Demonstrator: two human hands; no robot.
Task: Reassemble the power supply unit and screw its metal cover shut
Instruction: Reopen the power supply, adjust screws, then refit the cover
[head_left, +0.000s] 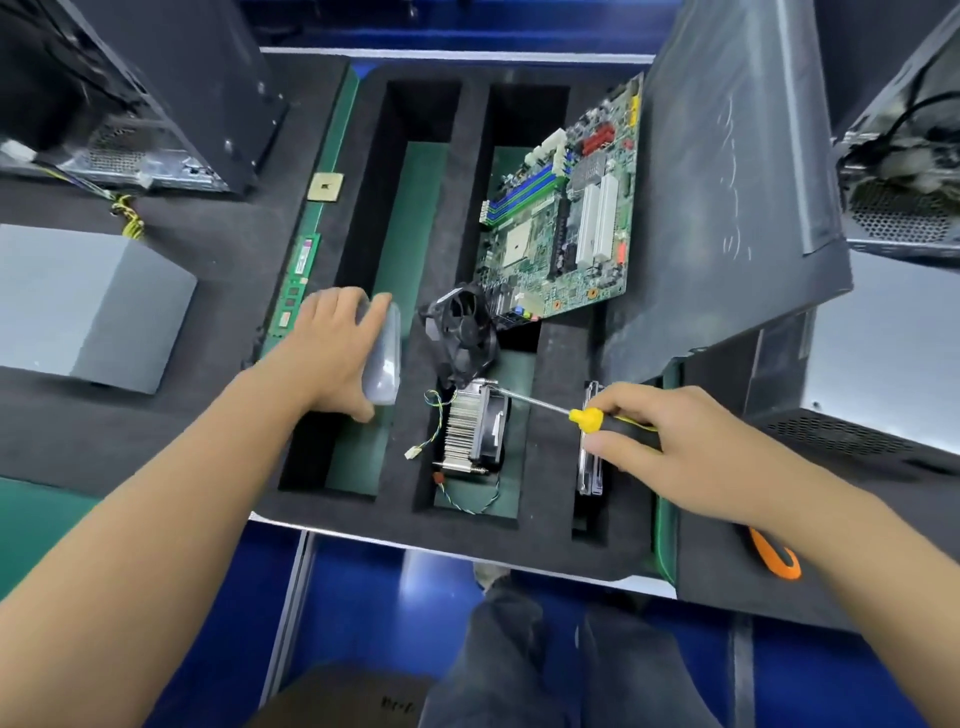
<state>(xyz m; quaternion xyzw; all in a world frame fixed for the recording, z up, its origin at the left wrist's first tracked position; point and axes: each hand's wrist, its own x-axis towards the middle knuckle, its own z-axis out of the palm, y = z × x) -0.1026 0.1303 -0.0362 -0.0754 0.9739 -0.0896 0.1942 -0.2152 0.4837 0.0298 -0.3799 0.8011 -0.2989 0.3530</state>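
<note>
Power supply unit (88, 306): well left, untouched.
Hands: left hand (332, 348) grips clear box (385, 358); right hand (670, 441) clamps screwdriver (582, 418).
Risk: screwdriver tip may snag heatsink (470, 431).

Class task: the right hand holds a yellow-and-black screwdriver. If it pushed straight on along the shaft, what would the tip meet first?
Probably the finned metal heatsink with its black fan: the right hand aims the yellow-and-black screwdriver up-left, with its tip already at the heatsink's top edge. Depth is unclear.

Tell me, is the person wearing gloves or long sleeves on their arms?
No. The left hand and right hand are both bare, with no gloves, rings or watch showing. Both forearms are uncovered right to the picture's edge, so no sleeves are visible.
</note>
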